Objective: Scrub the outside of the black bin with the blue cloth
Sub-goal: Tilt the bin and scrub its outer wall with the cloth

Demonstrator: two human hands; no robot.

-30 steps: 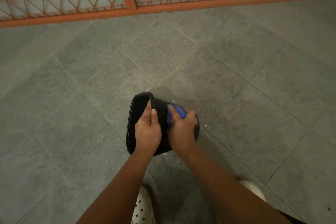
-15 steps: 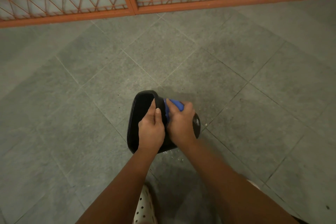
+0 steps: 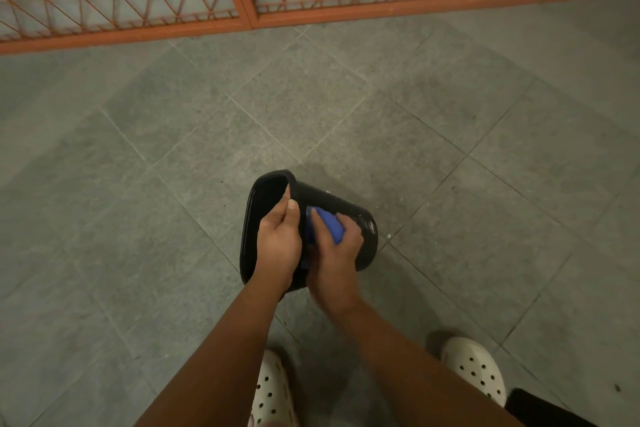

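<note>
Left hand grips bin rim; right hand presses cloth on side.

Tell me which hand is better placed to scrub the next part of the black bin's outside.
The right hand: it holds the blue cloth against the outer wall of the black bin. The left hand grips the bin at its opening, steadying it.

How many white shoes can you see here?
2. One white shoe sits at the bottom edge between the left forearm and right forearm, cut off by the frame. The other white shoe is at lower right, partly hidden behind the right forearm.
</note>
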